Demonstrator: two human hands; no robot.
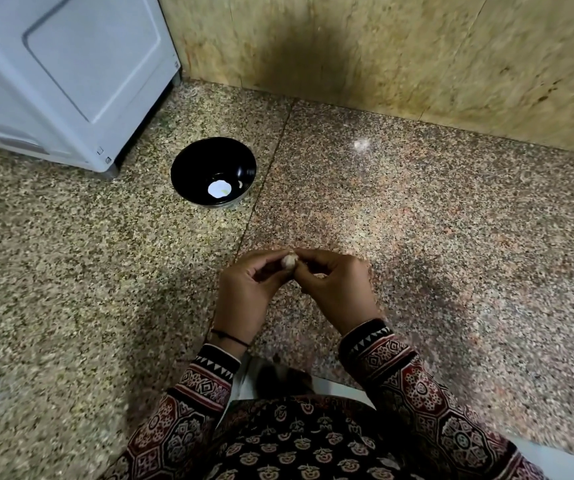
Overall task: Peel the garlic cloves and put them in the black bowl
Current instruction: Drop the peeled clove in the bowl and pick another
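Looking down from the head view, a garlic clove (288,262) is seen pinched between the curled fingers of the left hand (244,292) and right hand (336,289), both clamped on it, well apart from the black bowl (206,161), on its near side.

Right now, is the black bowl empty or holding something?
Cannot tell. The black bowl stands upright with a white patch at its bottom, possibly peeled garlic, possibly glare.
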